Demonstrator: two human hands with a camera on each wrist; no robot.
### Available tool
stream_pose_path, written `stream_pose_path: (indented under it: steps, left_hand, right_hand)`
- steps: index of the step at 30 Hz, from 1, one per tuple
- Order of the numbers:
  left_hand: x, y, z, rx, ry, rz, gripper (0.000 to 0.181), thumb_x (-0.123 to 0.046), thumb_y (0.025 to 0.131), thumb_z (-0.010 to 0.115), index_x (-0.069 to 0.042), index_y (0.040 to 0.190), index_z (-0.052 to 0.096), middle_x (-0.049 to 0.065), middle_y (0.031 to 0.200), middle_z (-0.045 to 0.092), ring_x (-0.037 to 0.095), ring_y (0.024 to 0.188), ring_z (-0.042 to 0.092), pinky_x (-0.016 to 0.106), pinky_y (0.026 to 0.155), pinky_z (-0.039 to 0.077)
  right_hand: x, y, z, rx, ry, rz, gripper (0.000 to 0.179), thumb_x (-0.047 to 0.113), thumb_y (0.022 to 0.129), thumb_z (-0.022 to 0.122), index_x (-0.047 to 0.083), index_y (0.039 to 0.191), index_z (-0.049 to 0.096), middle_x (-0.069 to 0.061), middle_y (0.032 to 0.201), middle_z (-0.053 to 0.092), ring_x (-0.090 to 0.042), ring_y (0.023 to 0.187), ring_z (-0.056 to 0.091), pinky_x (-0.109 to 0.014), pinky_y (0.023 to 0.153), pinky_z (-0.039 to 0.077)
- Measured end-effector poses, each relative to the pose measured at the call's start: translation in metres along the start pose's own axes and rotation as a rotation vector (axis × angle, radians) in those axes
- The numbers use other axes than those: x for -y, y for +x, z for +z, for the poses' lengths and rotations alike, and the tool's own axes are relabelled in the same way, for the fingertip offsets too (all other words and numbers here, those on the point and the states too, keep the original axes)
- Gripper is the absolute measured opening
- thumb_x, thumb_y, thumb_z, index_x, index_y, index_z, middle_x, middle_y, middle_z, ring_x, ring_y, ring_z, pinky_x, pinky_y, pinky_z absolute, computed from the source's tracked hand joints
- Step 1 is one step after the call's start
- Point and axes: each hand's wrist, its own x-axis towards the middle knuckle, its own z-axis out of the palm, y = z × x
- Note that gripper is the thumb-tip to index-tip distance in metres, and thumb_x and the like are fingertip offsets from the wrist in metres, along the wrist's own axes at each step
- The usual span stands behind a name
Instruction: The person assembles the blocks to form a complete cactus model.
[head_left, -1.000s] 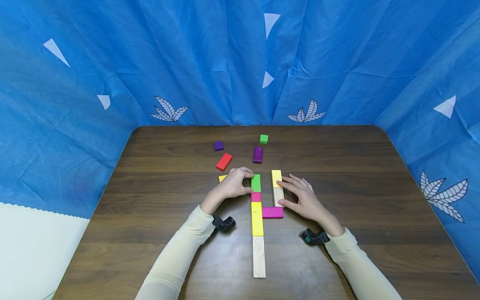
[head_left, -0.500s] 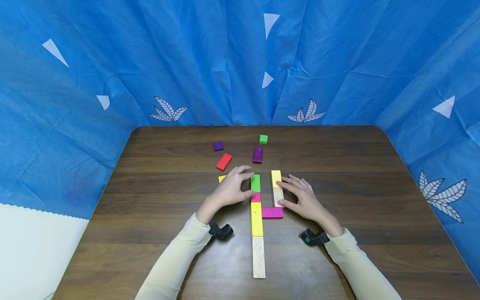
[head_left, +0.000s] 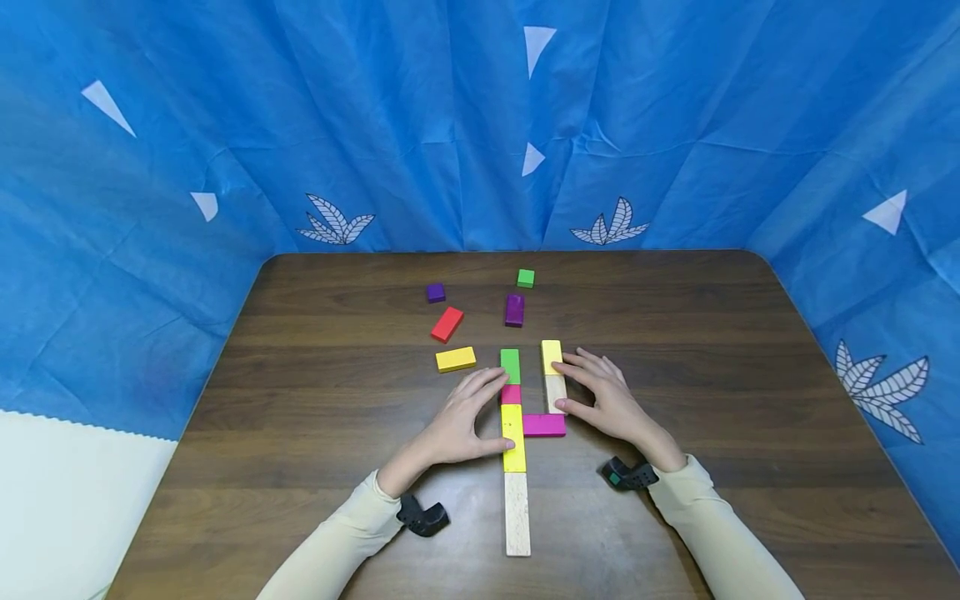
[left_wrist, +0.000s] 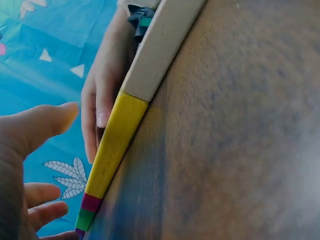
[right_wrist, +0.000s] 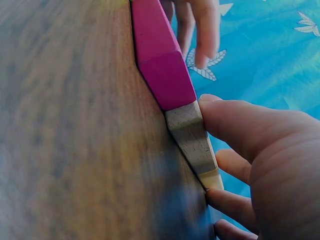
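A straight column of blocks runs toward me: green [head_left: 510, 367], pink [head_left: 511, 394], yellow [head_left: 513, 423] and a long bare-wood block [head_left: 517, 517]. My left hand [head_left: 453, 425] is spread along the column's left side, its thumb overlapping the yellow block and its fingertips near the green one; it holds nothing. A magenta block [head_left: 545, 426] sticks out to the right of the column. From its outer end a short bare-wood block [head_left: 553, 387] and a pale yellow block [head_left: 551, 354] lead away from me. My right hand [head_left: 606, 398] rests its fingertips and thumb at their right edge.
Loose blocks lie farther back: a yellow one [head_left: 456, 359], a red one [head_left: 447, 324], a small dark purple one [head_left: 436, 292], a purple one [head_left: 514, 310] and a small green one [head_left: 526, 278]. A blue curtain [head_left: 420, 125] hangs behind the brown table [head_left: 675, 317].
My left hand has drawn back from the green and pink blocks toward me, spreading its fingers and uncovering the loose yellow block. The right hand stays in place.
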Motion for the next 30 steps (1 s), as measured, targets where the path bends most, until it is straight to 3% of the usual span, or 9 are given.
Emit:
stream_pose_path:
  steps: [8, 18, 30]
  left_hand:
    - [0.010, -0.006, 0.009, -0.016, 0.087, 0.075, 0.094, -0.053, 0.073, 0.075, -0.009, 0.149, 0.040, 0.008, 0.156, 0.036, 0.035, 0.146, 0.027, 0.061, 0.113, 0.027]
    - [0.011, -0.011, 0.015, -0.038, 0.162, 0.150, 0.089, -0.055, 0.075, 0.072, -0.014, 0.148, 0.043, 0.007, 0.155, 0.039, 0.035, 0.145, 0.030, 0.060, 0.113, 0.027]
    - [0.006, -0.021, 0.021, -0.031, 0.131, 0.166, 0.085, -0.052, 0.076, 0.070, -0.014, 0.148, 0.044, 0.007, 0.156, 0.036, 0.035, 0.145, 0.029, 0.062, 0.114, 0.022]
  right_hand:
    - [0.000, -0.001, 0.001, 0.004, -0.009, 0.011, 0.059, 0.032, 0.085, 0.074, 0.014, 0.139, 0.056, -0.017, 0.147, 0.048, -0.039, 0.143, 0.030, -0.067, 0.113, 0.013]
    - [0.001, 0.000, 0.001, 0.005, -0.002, 0.010, 0.060, 0.032, 0.085, 0.075, 0.014, 0.139, 0.056, -0.017, 0.147, 0.048, -0.039, 0.143, 0.030, -0.067, 0.113, 0.013]
    - [0.002, 0.001, 0.000, 0.010, 0.000, 0.015, 0.060, 0.032, 0.084, 0.075, 0.014, 0.139, 0.056, -0.016, 0.147, 0.048, -0.038, 0.144, 0.030, -0.066, 0.114, 0.013]
